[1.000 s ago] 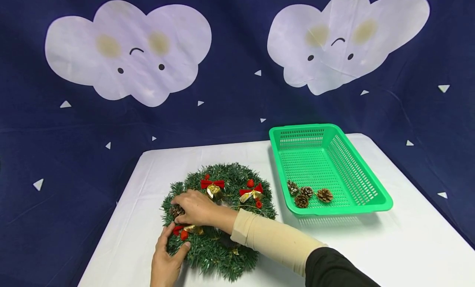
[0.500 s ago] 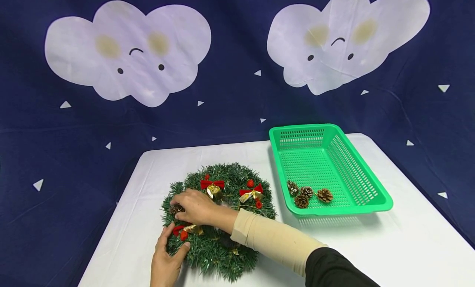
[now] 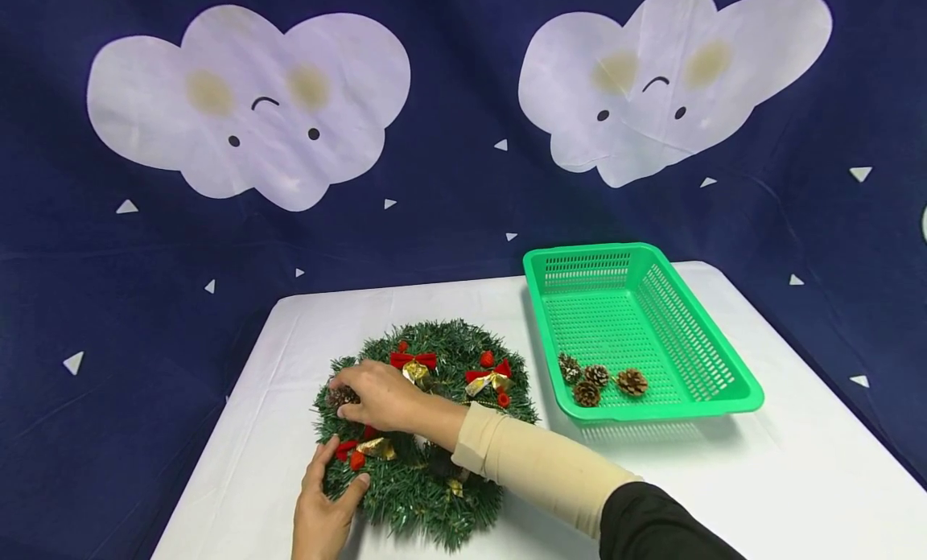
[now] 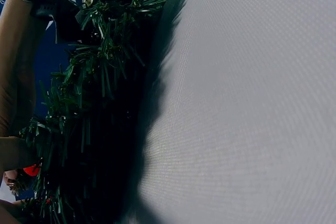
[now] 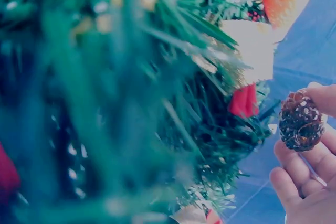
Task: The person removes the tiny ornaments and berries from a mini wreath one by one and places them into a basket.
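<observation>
A green tinsel wreath (image 3: pixel 427 496) with red bows, gold bells and red berries lies on the white-covered table. My right hand (image 3: pixel 384 395) is over its left part, pinching a brown pine cone (image 3: pixel 342 397) between thumb and fingers. In the right wrist view, the pine cone (image 5: pixel 302 121) with white-flecked scales shows close beside the wreath (image 5: pixel 210 103). At the wreath's lower left edge, my left hand (image 3: pixel 322 504) rests with thumb and fingers spread against the greenery. Some of its fingers show at the left of the left wrist view, beside the tinsel (image 4: pixel 79 108).
A green perforated plastic basket (image 3: pixel 724 399) stands at the right back of the table, with several pine cones (image 3: pixel 632 382) in its near left corner. Behind the table (image 3: pixel 652 496) hangs a dark blue cloth (image 3: pixel 463 214) printed with clouds.
My right hand, with the pine cone in its fingers, has lifted slightly, and more of the red bow below it shows. The left hand stays in place at the wreath's edge.
</observation>
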### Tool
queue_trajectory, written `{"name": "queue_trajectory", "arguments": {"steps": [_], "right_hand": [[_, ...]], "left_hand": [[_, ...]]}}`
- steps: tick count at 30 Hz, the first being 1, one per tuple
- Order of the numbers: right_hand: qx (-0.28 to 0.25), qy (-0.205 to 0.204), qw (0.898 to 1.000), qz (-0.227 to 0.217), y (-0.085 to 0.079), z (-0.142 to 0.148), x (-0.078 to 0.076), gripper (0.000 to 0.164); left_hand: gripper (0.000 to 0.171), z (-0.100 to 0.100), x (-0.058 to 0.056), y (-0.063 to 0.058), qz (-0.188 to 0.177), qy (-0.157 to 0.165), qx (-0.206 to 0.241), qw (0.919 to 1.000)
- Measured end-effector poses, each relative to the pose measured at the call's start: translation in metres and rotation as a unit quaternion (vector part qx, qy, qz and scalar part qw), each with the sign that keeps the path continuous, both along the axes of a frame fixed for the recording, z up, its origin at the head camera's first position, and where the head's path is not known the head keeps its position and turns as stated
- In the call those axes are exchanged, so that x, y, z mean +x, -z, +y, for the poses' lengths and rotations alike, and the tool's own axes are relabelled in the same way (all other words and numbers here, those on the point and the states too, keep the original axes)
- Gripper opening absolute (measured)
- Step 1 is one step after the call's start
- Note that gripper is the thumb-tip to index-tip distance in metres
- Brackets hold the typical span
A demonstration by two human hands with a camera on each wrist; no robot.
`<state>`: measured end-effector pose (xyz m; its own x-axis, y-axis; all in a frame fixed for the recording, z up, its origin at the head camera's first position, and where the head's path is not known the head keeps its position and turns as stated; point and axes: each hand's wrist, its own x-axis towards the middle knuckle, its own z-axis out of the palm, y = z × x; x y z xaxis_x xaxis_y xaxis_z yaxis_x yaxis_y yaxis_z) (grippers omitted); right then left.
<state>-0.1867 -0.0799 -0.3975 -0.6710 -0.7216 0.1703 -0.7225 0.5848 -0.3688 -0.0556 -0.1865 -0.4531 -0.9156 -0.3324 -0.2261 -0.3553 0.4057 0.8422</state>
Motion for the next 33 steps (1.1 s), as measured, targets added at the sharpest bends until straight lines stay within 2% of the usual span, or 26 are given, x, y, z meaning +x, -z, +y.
{"name": "queue_trajectory", "arguments": {"steps": [20,33], "right_hand": [[-0.052,0.029,0.997,-0.047,-0.022,0.029,0.001,0.040],[-0.097,0.038,0.993,-0.048,-0.030,0.055,0.004,0.041]], "left_hand": [[0.080,0.002,0.001,-0.001,0.015,-0.005,0.003,0.9999],[0.079,0.002,0.002,0.002,0.034,-0.009,0.001,0.9994]]}}
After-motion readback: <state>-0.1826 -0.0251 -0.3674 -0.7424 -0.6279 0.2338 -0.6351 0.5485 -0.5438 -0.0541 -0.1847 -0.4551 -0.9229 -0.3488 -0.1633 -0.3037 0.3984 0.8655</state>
